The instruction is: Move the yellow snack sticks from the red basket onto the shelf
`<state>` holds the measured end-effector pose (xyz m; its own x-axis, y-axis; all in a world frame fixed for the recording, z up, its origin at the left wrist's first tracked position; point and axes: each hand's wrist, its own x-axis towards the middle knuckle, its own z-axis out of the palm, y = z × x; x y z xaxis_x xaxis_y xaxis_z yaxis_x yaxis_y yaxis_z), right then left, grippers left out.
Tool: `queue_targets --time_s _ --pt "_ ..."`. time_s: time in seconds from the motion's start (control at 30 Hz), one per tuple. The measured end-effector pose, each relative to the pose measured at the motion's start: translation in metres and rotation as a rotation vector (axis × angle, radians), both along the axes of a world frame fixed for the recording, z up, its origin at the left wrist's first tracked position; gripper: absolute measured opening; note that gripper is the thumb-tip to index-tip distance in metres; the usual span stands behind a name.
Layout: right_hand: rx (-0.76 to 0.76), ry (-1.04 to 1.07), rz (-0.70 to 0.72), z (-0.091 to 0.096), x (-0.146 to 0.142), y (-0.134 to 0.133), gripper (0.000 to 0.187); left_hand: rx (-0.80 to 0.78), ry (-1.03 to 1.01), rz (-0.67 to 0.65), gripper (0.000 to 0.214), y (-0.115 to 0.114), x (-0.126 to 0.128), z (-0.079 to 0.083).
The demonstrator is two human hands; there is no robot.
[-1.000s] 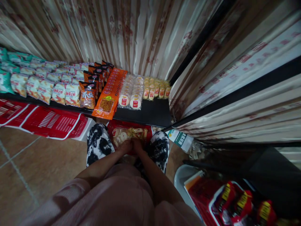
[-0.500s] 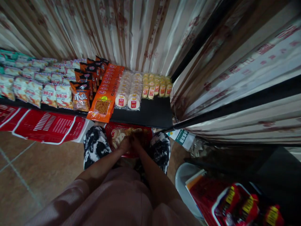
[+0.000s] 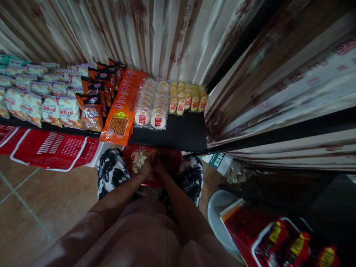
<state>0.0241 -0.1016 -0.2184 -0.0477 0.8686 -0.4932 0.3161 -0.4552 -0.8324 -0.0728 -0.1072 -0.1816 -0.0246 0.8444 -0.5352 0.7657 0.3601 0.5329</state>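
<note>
In the head view, the person sat close to a low black shelf (image 3: 180,135), a red basket (image 3: 152,182) between the knees of black-and-white trousers (image 3: 112,168). The left hand (image 3: 146,169) and the right hand (image 3: 159,167) met over the basket, side by side and seemingly touching, both backs turned up. Their fingers were bunched close together and pointed down; in the dim light I could not tell whether they held anything. Wrapped biscuits (image 3: 135,157) lay in the basket, the clearest of them just beyond the left hand; the part near the right hand was too dark to read. On the shelf, from left to right, stood rows of white packets (image 3: 69,111), orange-and-black packets (image 3: 92,116), a long orange bag (image 3: 118,126) lying flat, pale round crackers (image 3: 158,118) in clear wrapping, and small yellow packets (image 3: 180,105) by the corner. Bare black shelf showed in front of the yellow packets. A patterned curtain (image 3: 155,40) hung behind. Red crates (image 3: 52,146) with white handles rested at the left, below the shelf edge, on the tiled floor (image 3: 72,187). At lower right, red bags (image 3: 300,250) with yellow labels lay in another red container.
</note>
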Motion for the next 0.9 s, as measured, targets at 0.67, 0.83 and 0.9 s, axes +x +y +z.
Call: queue_targets --time_s 0.67,0.83,0.9 --pt "-0.235 0.482 -0.159 0.0 -0.007 -0.011 0.03 -0.009 0.29 0.06 0.028 -0.004 -0.022 0.021" --pt "-0.227 0.486 -0.178 0.003 -0.008 -0.012 0.027 0.004 0.267 0.136 0.027 -0.007 -0.025 0.018" --pt "-0.21 0.482 -0.186 0.002 -0.009 -0.013 0.027 -0.007 0.244 0.17 0.027 -0.007 -0.026 0.02"
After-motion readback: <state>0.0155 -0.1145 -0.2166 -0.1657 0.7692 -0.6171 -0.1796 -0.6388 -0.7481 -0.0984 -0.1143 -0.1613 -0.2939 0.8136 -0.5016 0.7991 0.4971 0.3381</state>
